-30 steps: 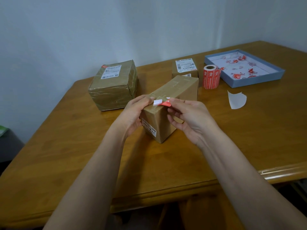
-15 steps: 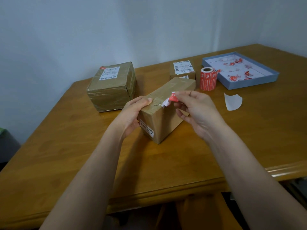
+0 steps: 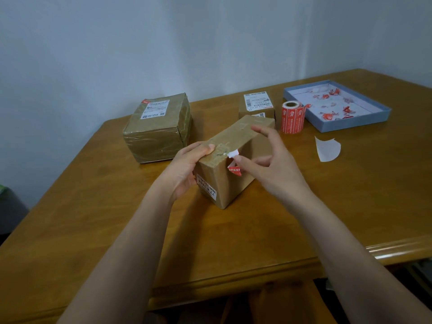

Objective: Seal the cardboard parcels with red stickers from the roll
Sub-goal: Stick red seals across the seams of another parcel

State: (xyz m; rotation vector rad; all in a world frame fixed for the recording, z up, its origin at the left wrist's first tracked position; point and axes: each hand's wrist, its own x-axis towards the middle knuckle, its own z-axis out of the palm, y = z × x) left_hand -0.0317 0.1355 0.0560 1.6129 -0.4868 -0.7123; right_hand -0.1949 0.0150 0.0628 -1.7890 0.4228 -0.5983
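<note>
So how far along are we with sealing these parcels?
Done, apparently: the large taped parcel shows a red tab at its top corner. In hand: the left hand grips the middle parcel while the right hand presses a red sticker at its top edge, not yet flat. Remaining: the small rear parcel shows no red sticker; the sticker roll stands beside it.

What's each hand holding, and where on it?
Left hand grips the near parcel by its top left edge. Right hand holds nothing; thumb presses the sticker.
</note>
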